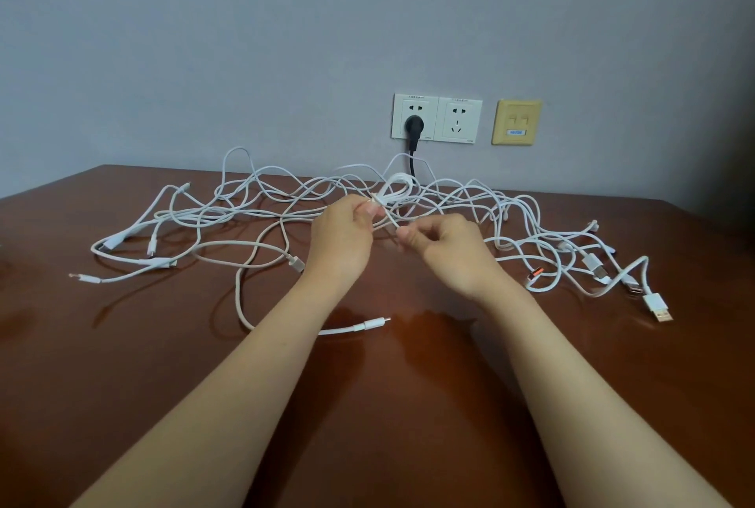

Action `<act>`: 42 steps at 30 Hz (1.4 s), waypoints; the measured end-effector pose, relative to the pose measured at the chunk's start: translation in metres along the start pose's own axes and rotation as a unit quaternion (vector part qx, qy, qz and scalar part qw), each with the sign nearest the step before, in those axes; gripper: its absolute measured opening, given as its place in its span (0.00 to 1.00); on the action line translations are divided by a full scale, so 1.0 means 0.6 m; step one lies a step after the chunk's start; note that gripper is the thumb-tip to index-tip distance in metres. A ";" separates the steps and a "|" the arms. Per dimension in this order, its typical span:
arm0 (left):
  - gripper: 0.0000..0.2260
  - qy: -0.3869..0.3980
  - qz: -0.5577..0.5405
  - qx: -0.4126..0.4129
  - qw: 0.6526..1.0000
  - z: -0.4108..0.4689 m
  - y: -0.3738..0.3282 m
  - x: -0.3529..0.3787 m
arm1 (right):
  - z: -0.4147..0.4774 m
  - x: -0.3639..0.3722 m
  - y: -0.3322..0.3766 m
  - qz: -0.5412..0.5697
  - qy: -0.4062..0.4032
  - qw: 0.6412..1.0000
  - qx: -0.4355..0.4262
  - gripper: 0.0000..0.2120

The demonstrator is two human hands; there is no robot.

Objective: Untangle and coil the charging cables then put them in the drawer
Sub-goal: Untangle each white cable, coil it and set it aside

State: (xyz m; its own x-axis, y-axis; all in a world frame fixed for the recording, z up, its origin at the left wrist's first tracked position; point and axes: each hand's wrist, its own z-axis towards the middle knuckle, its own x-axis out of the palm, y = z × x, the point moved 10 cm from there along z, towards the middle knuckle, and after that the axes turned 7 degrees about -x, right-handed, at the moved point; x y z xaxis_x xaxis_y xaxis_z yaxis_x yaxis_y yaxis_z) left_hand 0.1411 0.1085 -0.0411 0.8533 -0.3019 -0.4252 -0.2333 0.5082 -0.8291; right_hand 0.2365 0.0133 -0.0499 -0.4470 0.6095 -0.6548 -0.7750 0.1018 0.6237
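A glossy brown table stands against a grey-blue wall. White charging cables lie tangled across the table, too crossed to count them. The left hand pinches a small coil with curled fingers. Just beside it, the right hand pinches one strand. On the wall are two white sockets, one black plug and one yellow plate.

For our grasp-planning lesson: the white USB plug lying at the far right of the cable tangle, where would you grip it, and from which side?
Probably pinch the USB plug by its white housing, behind the metal tip, coming from above and the right: it lies flat on the table, with bare wood on that side.
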 end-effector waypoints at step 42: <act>0.02 0.021 0.117 0.015 0.993 -0.004 0.009 0.002 | -0.014 0.011 0.073 -0.221 0.041 0.968 -0.114 0.14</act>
State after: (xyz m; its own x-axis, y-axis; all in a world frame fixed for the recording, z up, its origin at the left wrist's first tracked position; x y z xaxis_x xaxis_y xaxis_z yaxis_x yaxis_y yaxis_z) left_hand 0.1399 0.1091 -0.0470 0.7574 -0.2053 -0.6198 -0.4081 0.5921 -0.6949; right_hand 0.1957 0.0152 -0.0306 -0.0754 0.4809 -0.8735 -0.9727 0.1572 0.1705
